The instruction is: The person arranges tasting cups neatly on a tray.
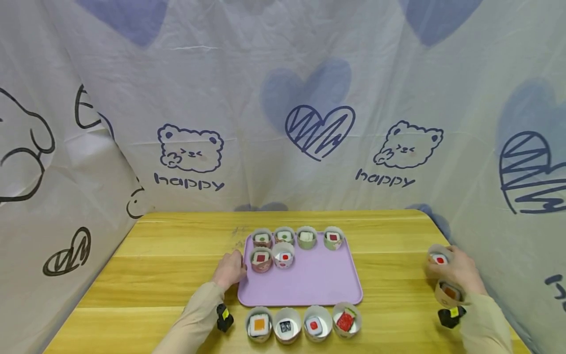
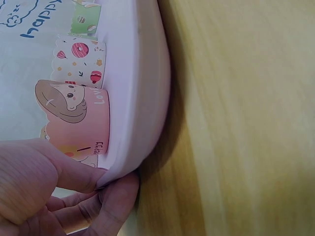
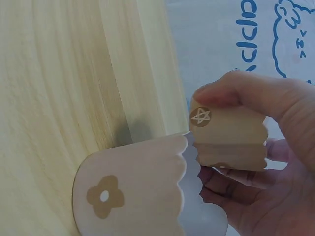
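Four paper cups [image 1: 287, 338] line the tabletop [image 1: 398, 275] before the purple tray [image 1: 305, 282], whose left rim the left hand [image 1: 229, 270] pinches. At far right, the right hand [image 1: 462, 271] grips a star-marked cup [image 3: 231, 132] beside a flower-marked cup [image 3: 130, 189]; gentle, level finger pressure should avoid creasing its paper wall.

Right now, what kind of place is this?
Maybe a little tabletop setup for play or practice, but I can't be sure. White cartoon-printed sheeting hangs behind a wood-grained table, and a lilac tray on it holds patterned cups.
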`<state>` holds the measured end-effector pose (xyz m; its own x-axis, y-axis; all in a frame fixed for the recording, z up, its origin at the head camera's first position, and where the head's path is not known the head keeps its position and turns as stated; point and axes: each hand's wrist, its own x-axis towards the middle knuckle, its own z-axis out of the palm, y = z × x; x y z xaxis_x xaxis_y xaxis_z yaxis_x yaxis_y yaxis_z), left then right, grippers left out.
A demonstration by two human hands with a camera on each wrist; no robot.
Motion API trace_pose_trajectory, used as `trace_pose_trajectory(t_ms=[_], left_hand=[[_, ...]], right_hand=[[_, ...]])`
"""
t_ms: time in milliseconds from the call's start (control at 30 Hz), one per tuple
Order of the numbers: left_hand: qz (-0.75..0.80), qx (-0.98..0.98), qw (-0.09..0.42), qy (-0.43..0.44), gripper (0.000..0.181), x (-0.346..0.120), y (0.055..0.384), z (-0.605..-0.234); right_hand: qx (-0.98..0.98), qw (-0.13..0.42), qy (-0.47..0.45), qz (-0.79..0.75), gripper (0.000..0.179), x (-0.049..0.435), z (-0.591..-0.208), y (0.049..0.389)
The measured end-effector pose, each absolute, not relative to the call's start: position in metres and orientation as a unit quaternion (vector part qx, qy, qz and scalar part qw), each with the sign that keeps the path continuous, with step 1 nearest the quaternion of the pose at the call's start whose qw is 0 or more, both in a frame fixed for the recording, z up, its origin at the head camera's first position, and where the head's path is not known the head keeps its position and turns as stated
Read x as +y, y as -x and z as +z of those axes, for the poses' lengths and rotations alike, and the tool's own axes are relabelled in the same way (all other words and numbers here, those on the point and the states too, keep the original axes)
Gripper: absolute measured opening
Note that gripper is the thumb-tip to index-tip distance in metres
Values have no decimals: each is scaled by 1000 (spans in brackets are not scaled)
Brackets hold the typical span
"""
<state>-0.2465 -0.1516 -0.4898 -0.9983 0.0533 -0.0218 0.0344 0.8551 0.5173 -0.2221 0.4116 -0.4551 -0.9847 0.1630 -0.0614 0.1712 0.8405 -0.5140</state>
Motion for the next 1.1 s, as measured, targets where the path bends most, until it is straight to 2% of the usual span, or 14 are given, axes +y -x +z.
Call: trace_pose_trajectory(t_ms=[167,433,800,1100], left_hand=[[265,964,14,-24,10,-151,246,-490],[262,965,7,-25,12,-151,246,-490],[265,964,11,-24,10,-152,247,-491],[263,964,17,-22,9,-152,247,-491]], right_hand=[[955,-25,-88,-281,87,411,-454,219],[942,-104,-111,-299,74,408,-460,215],[924,-115,-140,-336,77,408,-462,210],[915,-159,-125,-349,73,398,-463,208]])
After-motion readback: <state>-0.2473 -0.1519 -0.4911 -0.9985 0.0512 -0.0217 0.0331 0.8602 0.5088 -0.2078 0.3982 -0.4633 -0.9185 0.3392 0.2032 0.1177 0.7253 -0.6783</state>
